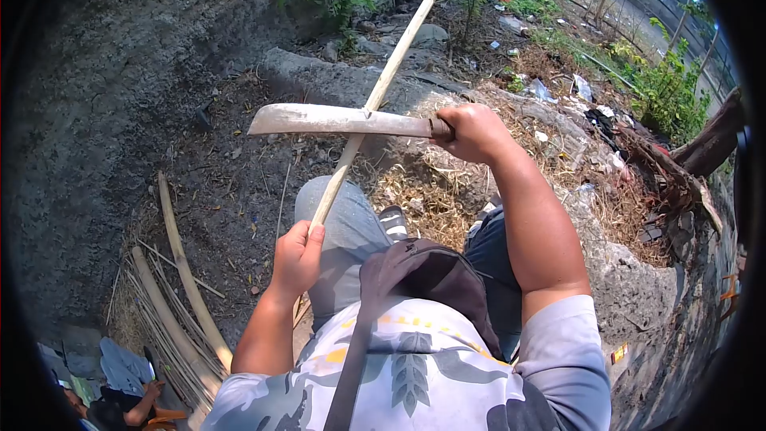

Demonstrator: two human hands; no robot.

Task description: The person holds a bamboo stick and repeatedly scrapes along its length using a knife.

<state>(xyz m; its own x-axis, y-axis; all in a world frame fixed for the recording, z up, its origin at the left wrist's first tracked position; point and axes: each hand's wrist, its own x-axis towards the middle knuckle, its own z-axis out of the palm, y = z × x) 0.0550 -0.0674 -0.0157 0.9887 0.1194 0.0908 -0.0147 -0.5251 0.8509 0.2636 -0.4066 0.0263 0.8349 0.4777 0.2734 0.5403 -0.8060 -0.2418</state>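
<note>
My left hand (298, 257) is wrapped round the lower part of a pale, peeled wooden pole (396, 54), which slants up and away to the right. In my right hand (472, 133) is the dark handle of a machete (319, 119). The broad, worn blade points left and lies across the pole about midway along it, seeming to touch it. Below my left hand, the pole's near end is hidden by my hand and body.
A bundle of thin sticks and thicker poles (180, 259) lies at lower left. A rough wall (104, 96) rises on the left. Litter (582, 88) and dry grass cover the ground at right, near a tree trunk (710, 140). Another person's arm (144, 403) shows at bottom left.
</note>
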